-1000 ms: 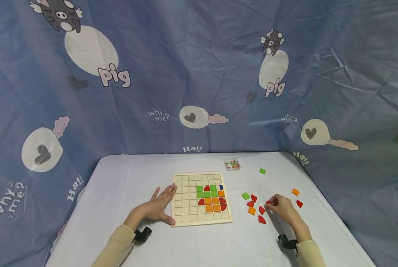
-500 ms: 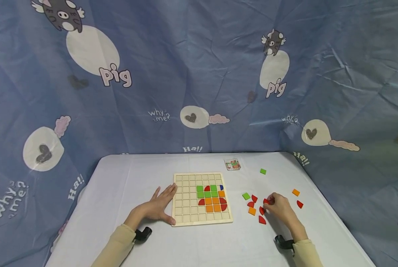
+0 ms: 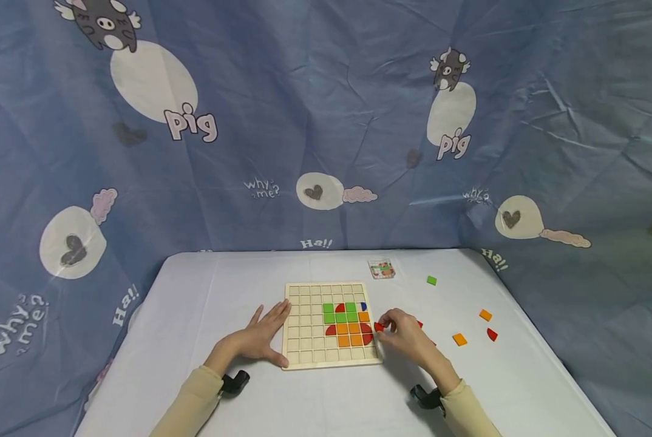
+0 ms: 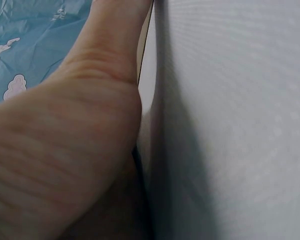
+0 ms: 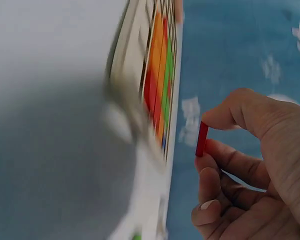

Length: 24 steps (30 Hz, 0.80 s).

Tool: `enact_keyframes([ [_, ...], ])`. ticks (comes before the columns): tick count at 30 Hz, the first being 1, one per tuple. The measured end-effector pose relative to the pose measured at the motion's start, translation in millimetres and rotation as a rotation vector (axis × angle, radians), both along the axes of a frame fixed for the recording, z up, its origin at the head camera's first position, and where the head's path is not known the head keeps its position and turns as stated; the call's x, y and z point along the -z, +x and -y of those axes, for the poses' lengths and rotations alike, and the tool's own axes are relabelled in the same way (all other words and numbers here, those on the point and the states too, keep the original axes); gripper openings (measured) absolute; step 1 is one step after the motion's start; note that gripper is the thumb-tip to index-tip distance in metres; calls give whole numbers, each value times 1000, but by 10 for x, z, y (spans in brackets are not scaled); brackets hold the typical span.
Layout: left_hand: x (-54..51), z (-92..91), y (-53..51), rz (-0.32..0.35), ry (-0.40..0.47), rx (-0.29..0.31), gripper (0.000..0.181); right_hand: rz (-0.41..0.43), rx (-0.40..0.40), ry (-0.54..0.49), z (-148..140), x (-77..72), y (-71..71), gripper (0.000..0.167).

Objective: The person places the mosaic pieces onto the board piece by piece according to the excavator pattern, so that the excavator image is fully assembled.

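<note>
A square wooden grid board (image 3: 304, 340) lies on the table, with green, orange and red tiles and one blue piece in its right half. At its left edge rests my left hand (image 3: 255, 341), fingers spread and straight, the thumb by the near corner. My right hand (image 3: 408, 340) is beside the board's right edge and pinches a red quarter-circle tile (image 3: 379, 326) between thumb and fingers. In the right wrist view this tile (image 5: 202, 139) shows edge-on, held off the table. The left wrist view shows mostly the heel of the left hand (image 4: 65, 150).
Right of the board, loose tiles lie partly hidden by my right hand. Farther right are an orange tile (image 3: 459, 339), another orange square (image 3: 485, 315) and a red quarter-circle (image 3: 492, 334). A green tile (image 3: 431, 280) and a picture card (image 3: 381, 269) lie toward the back.
My right hand has lifted a red quarter-circle from the loose tiles and moved left to the board's edge, uncovering an orange tile. My left hand has stayed still.
</note>
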State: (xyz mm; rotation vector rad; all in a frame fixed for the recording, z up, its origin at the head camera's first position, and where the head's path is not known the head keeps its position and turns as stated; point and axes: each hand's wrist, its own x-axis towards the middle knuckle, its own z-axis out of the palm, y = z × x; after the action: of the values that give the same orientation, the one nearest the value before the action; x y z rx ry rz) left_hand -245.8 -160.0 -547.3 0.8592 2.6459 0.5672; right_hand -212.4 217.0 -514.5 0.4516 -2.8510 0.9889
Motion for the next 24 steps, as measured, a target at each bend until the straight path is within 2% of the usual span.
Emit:
enact_keyframes([
  [6,2,2,-2,-4,-8,1,134,-11,-185,52,470,61,-15,15],
  [14,25,6,-5,-4,-10,2,134,12,-300,108,824,174,-6,15],
  [17,43,4,-13,-9,-24,11,133,16,-318,130,871,217,-13,14],
  [24,48,11,-16,-8,-13,7,133,56,-289,142,874,209,-59,15],
])
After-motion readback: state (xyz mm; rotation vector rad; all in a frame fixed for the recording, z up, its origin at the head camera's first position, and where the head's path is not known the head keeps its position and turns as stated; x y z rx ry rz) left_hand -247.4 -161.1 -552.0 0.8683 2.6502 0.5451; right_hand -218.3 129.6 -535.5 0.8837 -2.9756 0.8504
